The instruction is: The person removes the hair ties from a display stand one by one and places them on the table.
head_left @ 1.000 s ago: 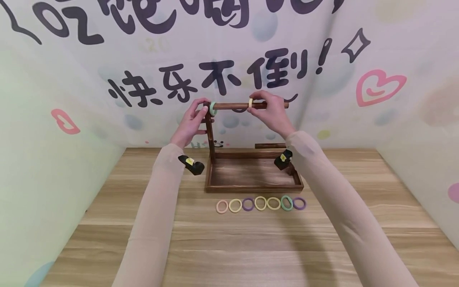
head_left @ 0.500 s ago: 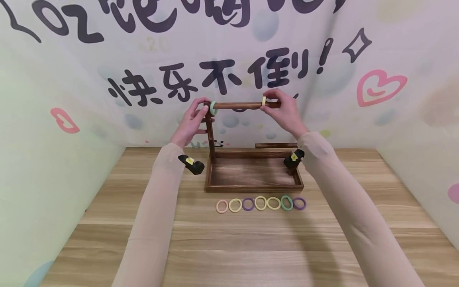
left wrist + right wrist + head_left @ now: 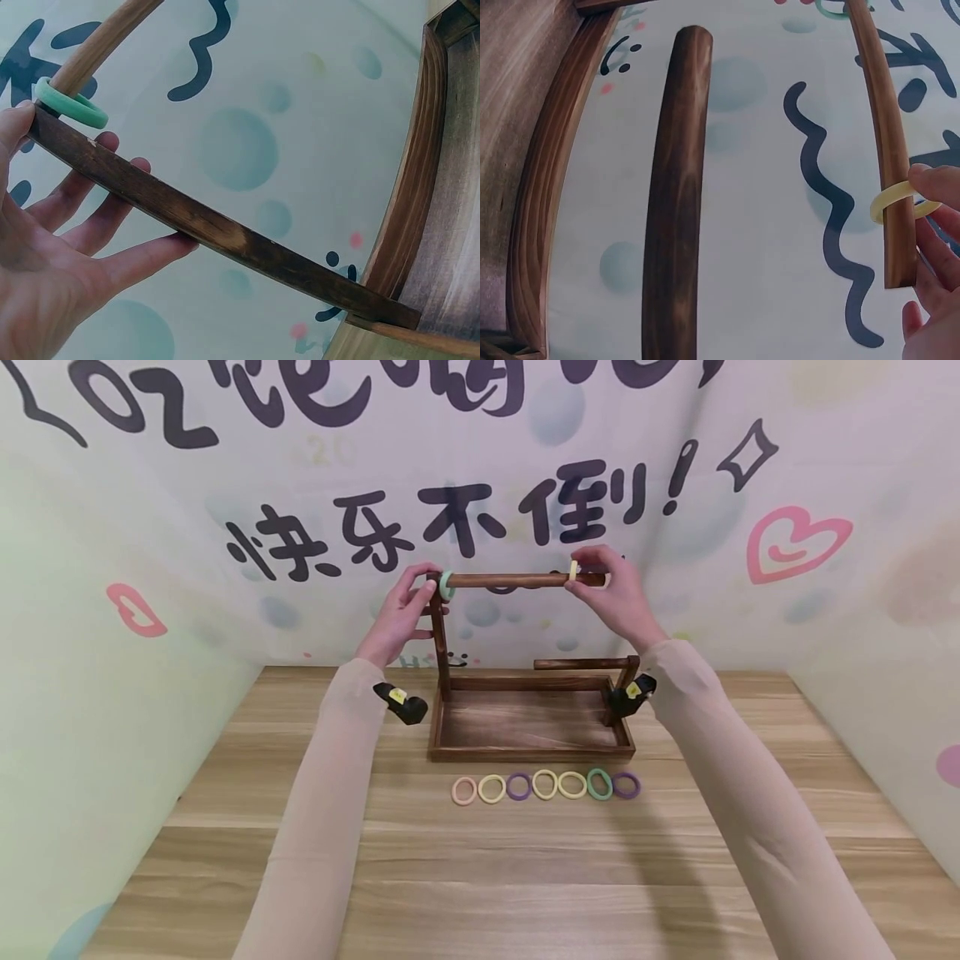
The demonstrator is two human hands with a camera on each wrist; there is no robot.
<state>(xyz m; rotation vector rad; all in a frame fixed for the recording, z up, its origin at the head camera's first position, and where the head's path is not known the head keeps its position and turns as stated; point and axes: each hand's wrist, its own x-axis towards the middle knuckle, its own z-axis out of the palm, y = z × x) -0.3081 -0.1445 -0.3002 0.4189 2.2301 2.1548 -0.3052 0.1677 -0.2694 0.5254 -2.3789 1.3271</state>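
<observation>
My right hand (image 3: 618, 597) pinches a pale yellow hair tie (image 3: 889, 198) between thumb and fingers. The tie encircles the upper wooden rod (image 3: 510, 581) a little short of its free right end. At the other end of that rod, a mint green hair tie (image 3: 82, 114) hangs around it, right against the post. My left hand (image 3: 397, 618) grips the top of the tall post (image 3: 187, 214) of the dark wooden jewelry stand, thumb in front and fingertips behind.
The stand's shallow tray (image 3: 532, 753) rests on the wooden table (image 3: 525, 877). A lower rod (image 3: 577, 664) juts left from a shorter post. Several peach, yellow, purple and green hair ties (image 3: 518, 800) lie in a row before the tray. A printed cloth (image 3: 360, 443) hangs behind.
My right hand has slid the yellow hair tie rightward along the upper rod, from past its middle to near the free end. The left hand and green tie have stayed put.
</observation>
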